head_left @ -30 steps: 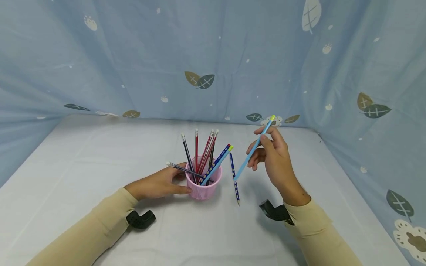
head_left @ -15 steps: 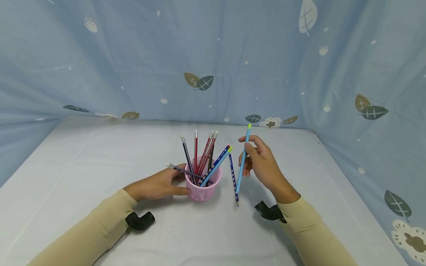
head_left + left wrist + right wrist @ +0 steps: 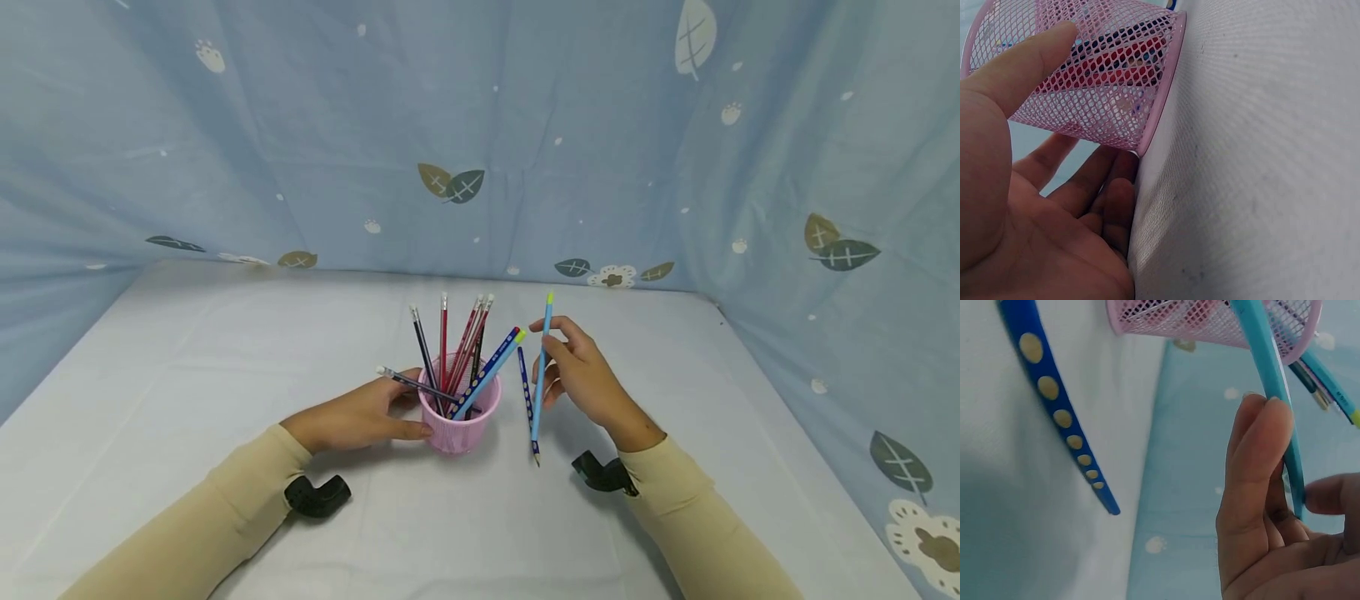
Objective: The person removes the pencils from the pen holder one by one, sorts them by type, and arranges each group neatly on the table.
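A pink mesh pencil cup (image 3: 457, 437) stands upright, holding several red, black and blue pencils. My left hand (image 3: 362, 414) holds it from the left, thumb at the front and fingers round the back; the left wrist view shows that thumb (image 3: 1029, 65) along the mesh. Right of the cup, my right hand (image 3: 587, 375) pinches a light blue pencil (image 3: 538, 404) with a yellow-green end pointing up. Its lower end hangs over a dark blue pencil (image 3: 524, 377) on the table, which shows pale oval spots in the right wrist view.
A white cloth (image 3: 360, 550) covers the table. Behind and to the right hangs a blue curtain (image 3: 480, 108) with leaf prints. One dark pencil (image 3: 401, 379) leans out over the cup's left rim, above my left hand. Black curved pieces (image 3: 318, 497) sit at both wrists.
My right hand has moved left with the light blue pencil, which has turned from slanting to nearly upright in view. The left hand and cup have stayed put.
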`<state>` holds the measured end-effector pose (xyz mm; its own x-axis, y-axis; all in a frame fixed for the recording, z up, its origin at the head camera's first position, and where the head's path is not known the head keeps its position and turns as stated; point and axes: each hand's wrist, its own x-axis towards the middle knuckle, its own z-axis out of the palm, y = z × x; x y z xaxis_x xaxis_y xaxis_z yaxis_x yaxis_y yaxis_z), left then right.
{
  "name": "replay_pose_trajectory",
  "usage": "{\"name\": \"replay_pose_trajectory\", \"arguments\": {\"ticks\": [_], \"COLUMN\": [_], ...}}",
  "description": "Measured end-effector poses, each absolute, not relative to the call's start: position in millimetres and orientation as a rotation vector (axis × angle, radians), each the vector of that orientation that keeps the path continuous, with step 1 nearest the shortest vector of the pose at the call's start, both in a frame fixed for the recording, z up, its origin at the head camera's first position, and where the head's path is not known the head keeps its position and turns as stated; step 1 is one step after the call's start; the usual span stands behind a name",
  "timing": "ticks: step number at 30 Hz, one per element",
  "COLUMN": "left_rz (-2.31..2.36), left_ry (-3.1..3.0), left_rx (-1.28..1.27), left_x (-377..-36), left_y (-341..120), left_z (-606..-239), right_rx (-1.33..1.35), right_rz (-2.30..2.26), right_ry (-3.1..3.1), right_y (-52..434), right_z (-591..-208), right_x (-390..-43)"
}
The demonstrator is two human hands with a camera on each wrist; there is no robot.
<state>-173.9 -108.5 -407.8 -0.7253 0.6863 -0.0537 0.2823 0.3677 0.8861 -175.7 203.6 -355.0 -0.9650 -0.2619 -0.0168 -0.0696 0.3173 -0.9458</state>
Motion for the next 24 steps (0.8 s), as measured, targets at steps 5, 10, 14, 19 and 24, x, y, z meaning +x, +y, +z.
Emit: {"name": "replay_pose_trajectory", "arguments": {"ticks": [5,10,14,19,24], "left_rz": [1.312,1.316,1.321,1.316,1.308], "left_ry": [2.215,2.208,2.211,2.209,2.219], "left_rx": [0.841,0.838,0.83,0.824,0.837], "left_x": [-174.0,-173.7,-173.3,-173.4,-174.2], "left_y": [-109.0,-108.9,-109.9,-110.1,-109.8], "left_z": [-407.4,-406.2,-407.3,-408.9,-409.0], "right_rx": [-0.295,-0.275,-0.255,-0.247,-0.255], "right_rz": [-1.642,-1.58,-1.53,-1.456,-1.435], "right_ry": [2.409,2.38,2.364,2.345,2.33], "right_y": [206.4,208.5,209.0,212.2,216.3], "right_z": [-358.6,-361.8,-364.9,-367.1,-370.9], "right_x": [-180.1,-183.2,-186.0,-187.0,-189.0]}}
